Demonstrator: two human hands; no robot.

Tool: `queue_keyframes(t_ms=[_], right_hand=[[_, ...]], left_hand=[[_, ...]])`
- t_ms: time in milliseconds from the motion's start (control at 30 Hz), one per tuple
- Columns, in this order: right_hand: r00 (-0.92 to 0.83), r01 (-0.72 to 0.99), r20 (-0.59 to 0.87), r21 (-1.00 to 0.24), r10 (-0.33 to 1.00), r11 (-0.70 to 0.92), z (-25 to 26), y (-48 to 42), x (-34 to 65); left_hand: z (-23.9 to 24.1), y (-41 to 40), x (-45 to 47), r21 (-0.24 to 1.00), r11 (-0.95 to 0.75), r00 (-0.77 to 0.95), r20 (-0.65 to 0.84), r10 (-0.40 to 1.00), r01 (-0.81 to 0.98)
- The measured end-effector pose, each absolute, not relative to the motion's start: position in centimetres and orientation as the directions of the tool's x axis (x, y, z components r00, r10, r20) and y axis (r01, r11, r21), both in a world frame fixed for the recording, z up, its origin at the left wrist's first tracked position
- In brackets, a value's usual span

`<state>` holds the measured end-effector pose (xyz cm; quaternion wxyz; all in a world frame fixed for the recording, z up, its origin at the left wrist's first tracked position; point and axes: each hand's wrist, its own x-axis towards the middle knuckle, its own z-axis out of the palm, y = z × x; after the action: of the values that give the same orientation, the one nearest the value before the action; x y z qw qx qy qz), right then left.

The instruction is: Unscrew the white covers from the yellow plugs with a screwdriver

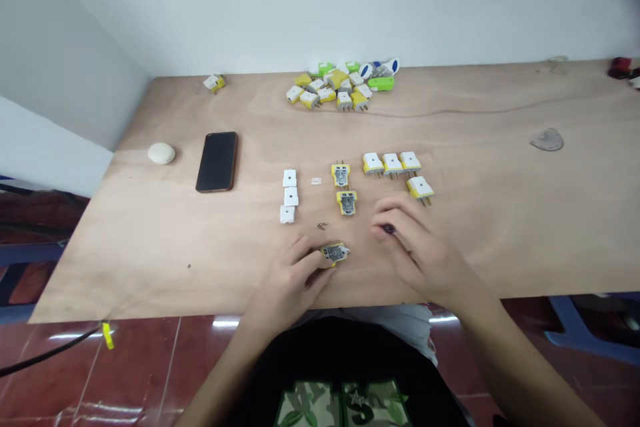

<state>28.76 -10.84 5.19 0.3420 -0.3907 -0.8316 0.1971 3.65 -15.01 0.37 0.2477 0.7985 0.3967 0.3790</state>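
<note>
My left hand (295, 270) rests on the wooden table (150, 240) near its front edge, its fingers closed on an opened yellow plug half (335, 253) with grey metal parts showing. My right hand (415, 243) is blurred, its fingers curled round a small dark object (389, 229), perhaps a tool. Two more opened yellow plug halves (341, 175) (347, 202) lie just beyond. Three white plug covers (289, 196) sit in a column to the left, with small screws (323, 225) and a tiny white piece (316, 181) between.
Several closed yellow-and-white plugs (395, 167) lie to the right of the open ones. A pile of yellow, green and blue plugs (343, 83) sits at the back. A black phone (217, 161), a white oval object (161, 153) and a lone plug (214, 83) lie left.
</note>
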Motion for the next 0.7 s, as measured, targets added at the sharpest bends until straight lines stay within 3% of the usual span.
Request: queue_keyframes(t_ms=[133,267,567,700], right_hand=[[-0.588,0.608,0.232,-0.505,0.775,0.613,3.0,-11.7,27.7],[-0.601,0.649,0.17,-0.467,0.781,0.601,1.6,-12.2,27.2],[-0.621,0.667,0.266,-0.316,0.738,0.675,1.7,-12.5,26.8],[-0.611,0.633,0.33,-0.342,0.72,0.694,1.4,-12.4,26.8]], left_hand=[[0.4,-15.3,3.6,0.716,-0.517,0.385,0.36,0.85,0.47],[0.5,-15.5,3.6,0.725,-0.492,0.374,0.338,0.864,0.482],[0.4,-15.5,3.6,0.732,-0.477,0.352,0.335,0.874,0.486],[0.3,-15.6,3.7,0.73,-0.485,0.351,0.346,0.87,0.481]])
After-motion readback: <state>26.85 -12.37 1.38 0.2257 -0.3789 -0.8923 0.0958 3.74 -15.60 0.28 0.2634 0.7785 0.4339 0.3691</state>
